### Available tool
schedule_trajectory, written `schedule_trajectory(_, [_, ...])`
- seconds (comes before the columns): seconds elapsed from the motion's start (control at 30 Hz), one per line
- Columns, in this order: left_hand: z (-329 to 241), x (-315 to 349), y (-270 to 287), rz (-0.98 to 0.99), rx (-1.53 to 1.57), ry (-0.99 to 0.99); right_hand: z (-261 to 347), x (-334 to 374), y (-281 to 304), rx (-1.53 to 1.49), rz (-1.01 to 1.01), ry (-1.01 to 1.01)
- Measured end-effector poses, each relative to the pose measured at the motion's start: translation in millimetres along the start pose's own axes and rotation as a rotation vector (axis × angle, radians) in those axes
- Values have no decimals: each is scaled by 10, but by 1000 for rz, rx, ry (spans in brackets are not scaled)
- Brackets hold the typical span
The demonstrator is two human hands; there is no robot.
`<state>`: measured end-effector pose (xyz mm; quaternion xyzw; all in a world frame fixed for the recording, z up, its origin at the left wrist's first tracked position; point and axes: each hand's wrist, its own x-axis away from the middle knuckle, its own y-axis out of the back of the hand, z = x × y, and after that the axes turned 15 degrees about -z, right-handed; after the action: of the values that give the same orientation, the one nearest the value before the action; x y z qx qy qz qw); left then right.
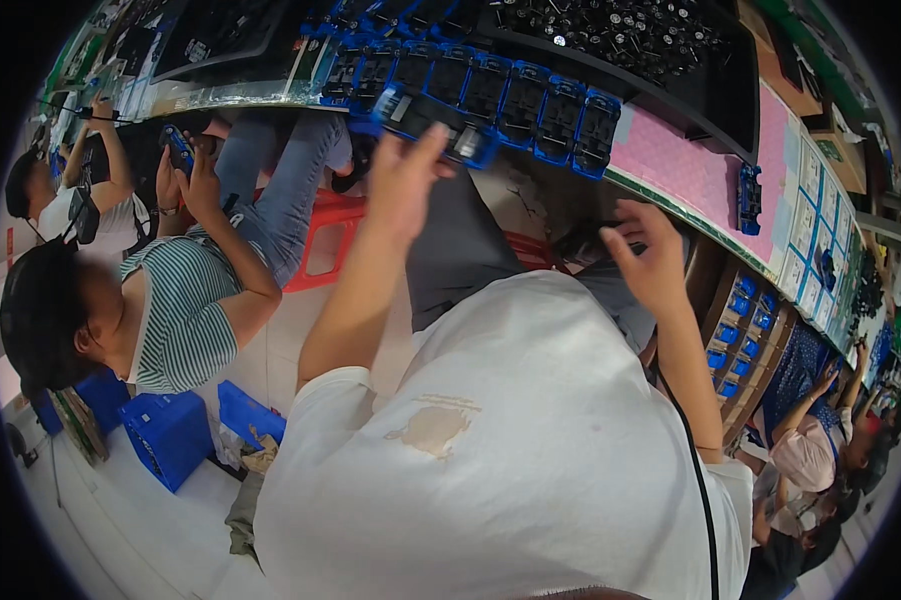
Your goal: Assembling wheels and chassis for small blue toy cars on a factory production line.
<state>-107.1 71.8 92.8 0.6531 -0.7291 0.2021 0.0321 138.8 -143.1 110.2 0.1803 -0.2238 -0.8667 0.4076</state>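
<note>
A blue toy car with a black underside (430,118) is in my left hand (407,185), its underside turned up. The fingers press against its near side, just in front of the bench edge, and the car is slightly blurred. My right hand (652,255) hangs apart over my lap, nearest the bench edge, with thumb and fingers spread and nothing between them. Beyond the held car, a row of similar toy cars (523,105) lies underside up along the bench, packed side by side.
A black tray (738,105) of small wheel-like parts stands behind the row. To the right lie a pink mat (660,165) and a single toy car (749,200). A carton of blue cars (735,335) sits lower right. At left, a seated co-worker in stripes (185,310) handles another car.
</note>
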Motion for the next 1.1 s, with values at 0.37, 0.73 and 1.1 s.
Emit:
schedule_trajectory(0.37, [-842,-1928,1638,-381,-399,-208,-1341,-766,1402,482,-579,-122])
schedule_trajectory(0.73, [-561,-2814,1548,-351,-828,-179,-1760,-770,1547,716,-536,-89])
schedule_trajectory(1.1, [-367,-330,-344,-112,-702,-830,-1271,-74,1335,344,-485,-424])
